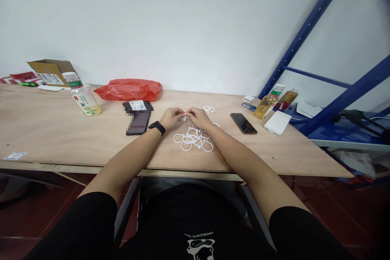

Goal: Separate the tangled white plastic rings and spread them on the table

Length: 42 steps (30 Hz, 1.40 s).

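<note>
Both hands meet above the middle of the wooden table [61, 138]. My left hand [172, 117], with a black watch on its wrist, and my right hand [198, 117] pinch the same small white plastic ring [184, 117] between their fingertips. Just in front of the hands lies a pile of several linked white rings [193, 139]. A few more white rings [209, 109] lie behind the right hand.
A black phone [243, 123] and a white power bank [277, 122] lie to the right, with two drink bottles [268, 105] behind. Left are a dark packet [138, 117], a red plastic bag [131, 89], a bottle [81, 98] and a cardboard box [51, 71]. Blue shelving [335, 89] stands at right.
</note>
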{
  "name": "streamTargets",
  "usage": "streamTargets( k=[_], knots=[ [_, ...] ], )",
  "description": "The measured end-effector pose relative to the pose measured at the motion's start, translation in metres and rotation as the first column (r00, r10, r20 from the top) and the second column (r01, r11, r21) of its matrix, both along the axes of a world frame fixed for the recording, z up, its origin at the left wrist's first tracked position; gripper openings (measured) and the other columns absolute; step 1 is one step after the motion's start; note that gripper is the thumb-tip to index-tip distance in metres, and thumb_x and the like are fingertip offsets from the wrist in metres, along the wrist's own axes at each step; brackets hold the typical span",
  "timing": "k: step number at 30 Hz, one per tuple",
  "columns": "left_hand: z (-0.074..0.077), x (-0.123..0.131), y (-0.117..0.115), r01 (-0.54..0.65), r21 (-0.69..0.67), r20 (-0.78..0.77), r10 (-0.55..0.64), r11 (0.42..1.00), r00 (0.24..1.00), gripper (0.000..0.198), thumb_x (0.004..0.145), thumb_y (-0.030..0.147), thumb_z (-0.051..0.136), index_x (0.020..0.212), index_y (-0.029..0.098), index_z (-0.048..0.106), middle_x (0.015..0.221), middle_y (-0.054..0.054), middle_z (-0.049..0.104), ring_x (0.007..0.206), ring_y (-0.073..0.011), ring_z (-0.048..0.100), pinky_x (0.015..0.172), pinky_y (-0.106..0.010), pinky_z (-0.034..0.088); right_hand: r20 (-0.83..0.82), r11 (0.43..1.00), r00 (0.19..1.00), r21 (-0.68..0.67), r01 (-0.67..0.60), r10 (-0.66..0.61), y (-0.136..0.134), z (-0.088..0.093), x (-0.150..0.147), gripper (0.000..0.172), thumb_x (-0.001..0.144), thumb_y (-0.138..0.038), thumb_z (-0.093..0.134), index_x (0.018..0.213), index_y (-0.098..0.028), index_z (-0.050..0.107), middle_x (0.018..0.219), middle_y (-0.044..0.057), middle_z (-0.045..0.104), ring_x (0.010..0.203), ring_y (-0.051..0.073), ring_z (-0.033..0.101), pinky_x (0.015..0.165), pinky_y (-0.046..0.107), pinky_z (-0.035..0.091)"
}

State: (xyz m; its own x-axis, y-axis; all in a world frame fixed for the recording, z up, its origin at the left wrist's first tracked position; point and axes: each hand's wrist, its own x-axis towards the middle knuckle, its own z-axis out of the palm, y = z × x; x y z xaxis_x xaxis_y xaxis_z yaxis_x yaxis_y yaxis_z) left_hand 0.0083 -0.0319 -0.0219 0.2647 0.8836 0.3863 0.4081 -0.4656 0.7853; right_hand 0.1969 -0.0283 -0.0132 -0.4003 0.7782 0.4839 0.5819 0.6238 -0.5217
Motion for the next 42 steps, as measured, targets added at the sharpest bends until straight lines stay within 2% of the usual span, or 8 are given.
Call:
streamTargets(
  k=[7,12,16,24,30,34,38,42],
  knots=[
    [0.002,-0.007,0.001,-0.119,0.309,-0.338,0.226,0.943,0.914,0.022,0.089,0.027,0.055,0.098,0.018,0.072,0.103,-0.009,0.07,0.091,-0.0202,0.064,0.086,-0.032,0.049,0.046,0.99,0.994,-0.095,0.106,-0.102,0.013,0.009,0.016,0.013,0.082,-0.023,0.064,0.088,-0.02,0.076,0.092,0.002,0.076,0.084,0.016,0.066,0.078,0.026,0.048],
    [-0.006,-0.008,0.012,-0.152,0.282,-0.416,0.264,0.947,0.871,0.025,0.088,0.025,0.055,0.104,0.017,0.072,0.102,-0.01,0.069,0.094,-0.0219,0.063,0.089,-0.034,0.048,0.175,0.894,0.984,-0.443,0.063,0.017,0.021,0.011,0.038,0.018,0.07,-0.014,0.069,0.085,-0.018,0.078,0.075,0.001,0.074,0.063,0.013,0.064,0.057,0.021,0.047],
    [-0.008,-0.006,0.012,-0.147,0.27,-0.402,0.25,0.952,0.881,0.027,0.088,0.03,0.058,0.106,0.017,0.072,0.101,-0.009,0.07,0.094,-0.021,0.062,0.089,-0.033,0.048,0.21,0.848,0.972,-0.529,0.019,0.109,0.019,0.012,0.042,0.016,0.066,-0.018,0.074,0.081,-0.018,0.078,0.068,0.001,0.072,0.053,0.011,0.059,0.049,0.02,0.043],
    [-0.001,-0.002,-0.005,0.066,0.291,-0.36,0.045,0.955,0.932,0.025,0.087,0.028,0.059,0.104,0.016,0.073,0.097,-0.008,0.07,0.078,-0.0162,0.061,0.081,-0.03,0.049,0.242,0.941,0.97,-0.327,0.088,-0.006,0.016,0.014,0.031,0.007,0.071,-0.02,0.068,0.071,-0.017,0.075,0.064,0.0,0.069,0.056,0.011,0.058,0.051,0.019,0.04],
    [0.006,0.007,-0.014,0.163,0.281,-0.37,-0.05,0.946,0.928,0.024,0.085,0.027,0.063,0.106,0.018,0.072,0.098,-0.006,0.069,0.072,-0.0132,0.059,0.076,-0.028,0.048,0.065,0.917,0.988,-0.369,0.152,-0.138,0.012,0.013,0.023,0.011,0.072,-0.021,0.062,0.071,-0.015,0.072,0.063,0.0,0.068,0.056,0.011,0.058,0.051,0.02,0.04],
    [0.007,0.008,-0.015,0.095,0.31,-0.326,0.013,0.946,0.945,0.02,0.09,0.03,0.059,0.097,0.018,0.073,0.094,-0.006,0.067,0.081,-0.0155,0.06,0.078,-0.027,0.047,0.024,0.915,0.988,-0.375,0.148,-0.151,0.008,0.011,0.014,0.014,0.075,-0.023,0.061,0.072,-0.015,0.072,0.065,0.001,0.069,0.061,0.012,0.059,0.055,0.021,0.041],
    [0.005,0.004,-0.012,-0.044,0.333,-0.264,0.138,0.942,0.955,0.021,0.088,0.034,0.061,0.092,0.016,0.072,0.095,-0.007,0.067,0.076,-0.0153,0.059,0.075,-0.028,0.047,-0.121,0.975,0.977,-0.153,0.159,-0.178,0.007,0.007,0.01,0.018,0.08,-0.029,0.061,0.082,-0.017,0.074,0.08,0.003,0.073,0.072,0.014,0.061,0.068,0.024,0.046],
    [0.004,0.003,-0.01,-0.103,0.264,-0.255,0.173,0.959,0.951,0.021,0.084,0.037,0.065,0.085,0.017,0.071,0.083,-0.004,0.071,0.067,-0.0146,0.059,0.069,-0.027,0.046,-0.18,0.997,0.981,0.013,0.076,-0.073,0.005,0.005,0.007,0.015,0.081,-0.028,0.064,0.087,-0.019,0.074,0.088,0.004,0.071,0.071,0.014,0.059,0.072,0.028,0.048]
  ],
)
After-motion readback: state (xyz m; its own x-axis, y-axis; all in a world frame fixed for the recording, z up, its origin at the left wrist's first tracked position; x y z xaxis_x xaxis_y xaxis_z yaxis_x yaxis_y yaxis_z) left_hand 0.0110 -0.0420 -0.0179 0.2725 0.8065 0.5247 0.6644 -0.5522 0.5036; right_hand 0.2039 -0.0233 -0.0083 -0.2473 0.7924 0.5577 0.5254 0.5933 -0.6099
